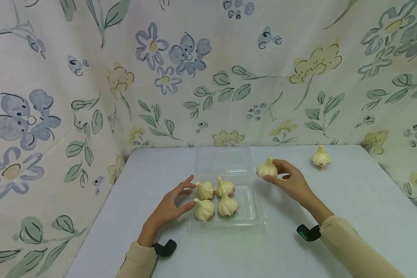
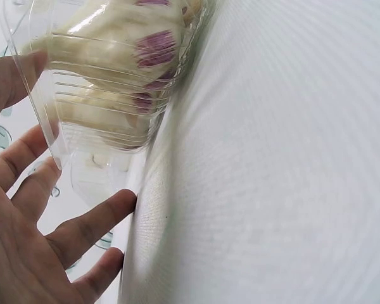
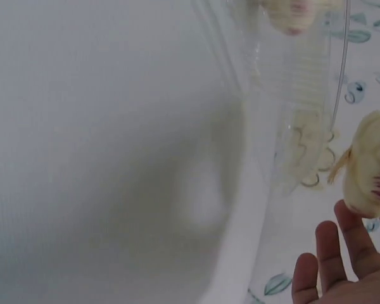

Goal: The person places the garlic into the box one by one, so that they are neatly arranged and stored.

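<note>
Between the thumb and fingers of my right hand (image 1: 292,183) is a garlic bulb (image 1: 266,168), held above the right side of a clear plastic clamshell box (image 1: 251,204). The right wrist view shows this bulb's purple-streaked side and root end at the fingertips. My left hand (image 1: 172,204) rests at the box's left edge, fingers spread. In the left wrist view its thumb (image 2: 16,82) touches the box rim. Several garlic bulbs sit in the left and middle of the box, including one at the front left (image 1: 204,210). The hinged lid (image 1: 223,160) lies back, away from me.
Another garlic bulb (image 1: 321,157) stands at the far right of the white table (image 1: 333,200). A floral cloth (image 1: 229,77) hangs behind the table's back edge and along its sides. Each wrist wears a black camera mount (image 1: 165,248).
</note>
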`<state>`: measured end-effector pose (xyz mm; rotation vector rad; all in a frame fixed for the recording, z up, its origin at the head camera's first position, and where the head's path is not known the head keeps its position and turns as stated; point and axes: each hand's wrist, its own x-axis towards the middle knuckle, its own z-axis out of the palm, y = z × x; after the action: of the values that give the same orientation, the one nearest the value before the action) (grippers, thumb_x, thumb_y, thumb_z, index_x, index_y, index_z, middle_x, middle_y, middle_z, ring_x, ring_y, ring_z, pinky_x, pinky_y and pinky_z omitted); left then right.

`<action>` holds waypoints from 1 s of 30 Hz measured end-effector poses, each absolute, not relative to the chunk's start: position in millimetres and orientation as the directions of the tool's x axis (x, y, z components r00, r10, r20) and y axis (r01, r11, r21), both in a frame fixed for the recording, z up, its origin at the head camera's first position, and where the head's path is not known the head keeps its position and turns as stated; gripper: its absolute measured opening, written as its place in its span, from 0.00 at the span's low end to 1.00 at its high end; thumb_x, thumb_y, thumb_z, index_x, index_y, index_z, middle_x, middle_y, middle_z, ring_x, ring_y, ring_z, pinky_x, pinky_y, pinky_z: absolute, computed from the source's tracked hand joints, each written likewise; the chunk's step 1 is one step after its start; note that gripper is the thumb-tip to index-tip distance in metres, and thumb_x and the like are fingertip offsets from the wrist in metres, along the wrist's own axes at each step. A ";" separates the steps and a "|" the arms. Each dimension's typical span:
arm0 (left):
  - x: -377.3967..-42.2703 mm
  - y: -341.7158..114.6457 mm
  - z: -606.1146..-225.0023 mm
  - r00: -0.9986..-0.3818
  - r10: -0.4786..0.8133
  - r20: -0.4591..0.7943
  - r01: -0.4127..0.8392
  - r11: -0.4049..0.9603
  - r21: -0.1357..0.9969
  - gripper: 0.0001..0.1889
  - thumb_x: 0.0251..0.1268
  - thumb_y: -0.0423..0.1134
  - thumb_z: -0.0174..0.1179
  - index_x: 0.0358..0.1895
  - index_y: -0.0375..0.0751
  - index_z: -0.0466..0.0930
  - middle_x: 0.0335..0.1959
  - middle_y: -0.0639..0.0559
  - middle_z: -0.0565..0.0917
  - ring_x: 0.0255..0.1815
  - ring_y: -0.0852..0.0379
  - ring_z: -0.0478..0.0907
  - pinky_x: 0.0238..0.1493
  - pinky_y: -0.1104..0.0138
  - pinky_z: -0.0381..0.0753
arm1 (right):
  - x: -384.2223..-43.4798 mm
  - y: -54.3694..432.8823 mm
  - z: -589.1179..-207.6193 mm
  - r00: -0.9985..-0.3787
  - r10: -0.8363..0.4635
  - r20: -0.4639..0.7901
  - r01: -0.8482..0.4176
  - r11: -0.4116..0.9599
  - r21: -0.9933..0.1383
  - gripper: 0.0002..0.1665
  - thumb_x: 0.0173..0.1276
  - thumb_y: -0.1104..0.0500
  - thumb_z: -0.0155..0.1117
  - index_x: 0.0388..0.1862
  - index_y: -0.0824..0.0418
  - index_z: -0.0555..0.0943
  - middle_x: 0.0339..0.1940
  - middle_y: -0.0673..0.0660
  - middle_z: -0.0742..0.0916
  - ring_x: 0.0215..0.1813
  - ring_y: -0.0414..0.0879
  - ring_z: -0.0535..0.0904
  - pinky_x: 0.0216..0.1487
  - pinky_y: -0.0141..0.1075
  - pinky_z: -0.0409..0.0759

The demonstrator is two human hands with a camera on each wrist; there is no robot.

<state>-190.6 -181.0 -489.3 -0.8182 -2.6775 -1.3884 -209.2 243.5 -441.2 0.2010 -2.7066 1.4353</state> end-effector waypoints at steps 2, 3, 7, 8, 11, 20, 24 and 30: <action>-190.9 -181.2 -489.5 -0.863 0.442 0.247 0.457 0.471 0.755 0.29 0.68 0.47 0.66 0.71 0.58 0.69 0.80 0.51 0.66 0.67 0.42 0.79 0.67 0.31 0.67 | -208.5 238.6 -441.9 -0.987 -0.091 0.131 -0.159 0.548 -0.821 0.40 0.66 0.42 0.73 0.72 0.56 0.72 0.60 0.60 0.84 0.59 0.50 0.76 0.57 0.43 0.73; -190.7 -181.4 -489.7 -0.863 0.442 0.245 0.456 0.471 0.755 0.29 0.68 0.47 0.66 0.71 0.58 0.69 0.80 0.52 0.65 0.67 0.42 0.79 0.67 0.31 0.68 | -208.1 236.2 -442.3 -0.986 -0.096 0.135 -0.165 0.545 -0.822 0.40 0.66 0.43 0.73 0.72 0.56 0.72 0.61 0.60 0.84 0.60 0.50 0.76 0.58 0.44 0.73; -190.0 -182.1 -490.3 -0.864 0.444 0.236 0.451 0.475 0.756 0.28 0.69 0.48 0.66 0.70 0.60 0.69 0.82 0.55 0.61 0.68 0.42 0.79 0.67 0.31 0.67 | -205.3 227.7 -442.9 -0.984 -0.114 0.139 -0.179 0.542 -0.821 0.40 0.65 0.44 0.74 0.71 0.56 0.73 0.61 0.59 0.84 0.59 0.50 0.77 0.58 0.44 0.74; -190.0 -182.2 -490.7 -0.866 0.443 0.234 0.447 0.475 0.758 0.28 0.69 0.48 0.66 0.70 0.61 0.70 0.82 0.57 0.61 0.68 0.43 0.79 0.67 0.31 0.67 | -204.4 225.8 -442.8 -0.983 -0.123 0.140 -0.184 0.538 -0.823 0.40 0.65 0.44 0.74 0.71 0.56 0.73 0.61 0.59 0.84 0.59 0.50 0.77 0.58 0.44 0.74; -190.3 -182.2 -491.3 -0.864 0.445 0.237 0.452 0.475 0.755 0.28 0.69 0.48 0.65 0.70 0.61 0.69 0.82 0.57 0.60 0.68 0.42 0.79 0.67 0.31 0.67 | -202.2 221.0 -442.5 -0.979 -0.150 0.140 -0.199 0.529 -0.825 0.38 0.65 0.45 0.75 0.70 0.56 0.74 0.60 0.58 0.85 0.57 0.49 0.77 0.57 0.44 0.75; -192.5 -180.6 -489.9 -0.867 0.441 0.232 0.447 0.482 0.754 0.32 0.69 0.49 0.66 0.74 0.57 0.67 0.77 0.50 0.69 0.68 0.43 0.79 0.68 0.31 0.66 | -199.2 212.1 -446.4 -0.969 -0.210 0.128 -0.219 0.503 -0.836 0.34 0.64 0.46 0.75 0.67 0.53 0.76 0.60 0.54 0.86 0.59 0.49 0.78 0.57 0.44 0.73; -193.0 -180.0 -489.8 -0.870 0.436 0.229 0.443 0.490 0.751 0.34 0.68 0.49 0.66 0.75 0.55 0.66 0.74 0.54 0.73 0.68 0.43 0.79 0.68 0.31 0.66 | -199.1 208.2 -448.3 -0.969 -0.213 0.128 -0.221 0.509 -0.832 0.33 0.64 0.46 0.76 0.66 0.52 0.77 0.61 0.54 0.86 0.60 0.51 0.78 0.58 0.45 0.72; -193.4 -180.4 -490.2 -0.866 0.440 0.237 0.452 0.488 0.746 0.31 0.68 0.49 0.66 0.73 0.58 0.67 0.78 0.50 0.69 0.68 0.42 0.79 0.68 0.31 0.66 | -200.0 202.1 -450.3 -0.962 -0.237 0.137 -0.244 0.513 -0.823 0.34 0.62 0.46 0.76 0.65 0.52 0.78 0.62 0.55 0.85 0.64 0.54 0.78 0.61 0.55 0.72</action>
<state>-193.4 -180.4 -490.2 -0.8089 -2.6977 -1.3598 -200.0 202.1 -450.3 0.4335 -2.7268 1.4843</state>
